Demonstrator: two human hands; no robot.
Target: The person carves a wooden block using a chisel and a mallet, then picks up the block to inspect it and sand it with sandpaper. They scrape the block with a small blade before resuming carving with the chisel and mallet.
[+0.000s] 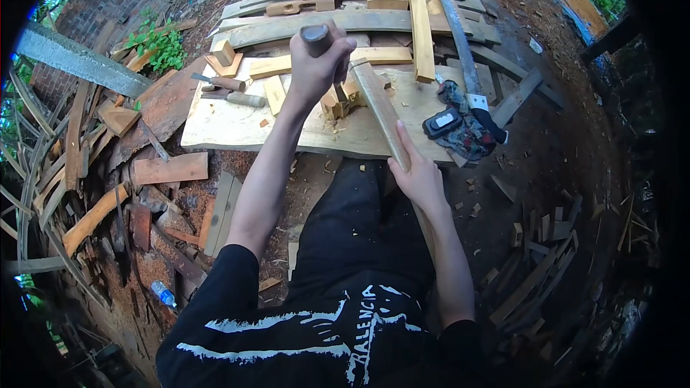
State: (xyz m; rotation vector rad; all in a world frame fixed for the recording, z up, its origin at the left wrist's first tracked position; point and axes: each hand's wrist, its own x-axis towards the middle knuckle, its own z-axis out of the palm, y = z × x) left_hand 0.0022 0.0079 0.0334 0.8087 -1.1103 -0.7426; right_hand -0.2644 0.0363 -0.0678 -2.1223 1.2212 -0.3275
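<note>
My left hand [320, 65] is wrapped round a chisel [315, 37], its dark handle end showing above the fist. The chisel's blade points down at a small block of light wood [335, 108] with chips around it. Whether the edge touches the wood is hard to see. My right hand [422, 183] grips a long wooden bar [379, 108], with one finger stretched along it. The bar's far end lies beside the block, and its near end runs down past my right leg.
A broad plank bench [237, 126] carries chisels [228, 83], offcuts, and a long beam [419, 21]. To the right lie a handsaw [461, 43], a crumpled cloth [471, 126] and a black device [443, 122]. Scrap wood covers the ground left and right; a bottle [164, 293] lies left.
</note>
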